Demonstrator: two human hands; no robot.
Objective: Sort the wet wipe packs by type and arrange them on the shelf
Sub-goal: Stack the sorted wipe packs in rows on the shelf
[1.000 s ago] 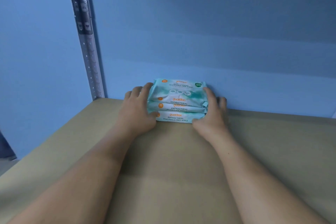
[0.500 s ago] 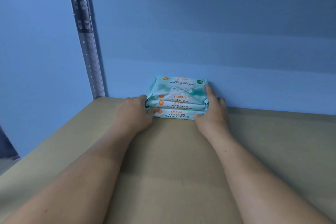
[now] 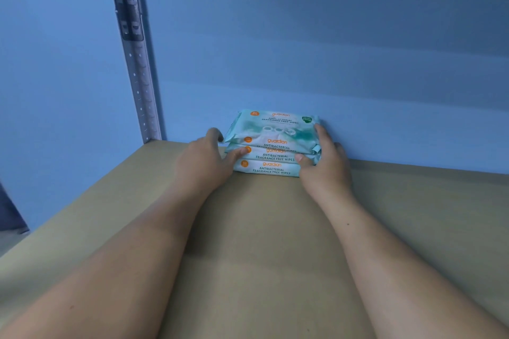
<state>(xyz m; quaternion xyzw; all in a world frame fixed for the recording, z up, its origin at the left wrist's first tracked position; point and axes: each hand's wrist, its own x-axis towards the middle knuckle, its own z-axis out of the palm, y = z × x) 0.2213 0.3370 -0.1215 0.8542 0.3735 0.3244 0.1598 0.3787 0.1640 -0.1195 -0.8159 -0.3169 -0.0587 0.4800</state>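
Where the matte tan shelf (image 3: 261, 228) meets the blue wall (image 3: 330, 63), three flat, soft wet wipe packs (image 3: 272, 143) in glossy teal-and-white film lie stacked. Left hand (image 3: 203, 162): fingers (image 3: 214, 133) curl round the stack's left end, thumb on its front. Right hand (image 3: 325, 168): fingers (image 3: 319, 132) straight, pressed together along the right end, thumb on the front.
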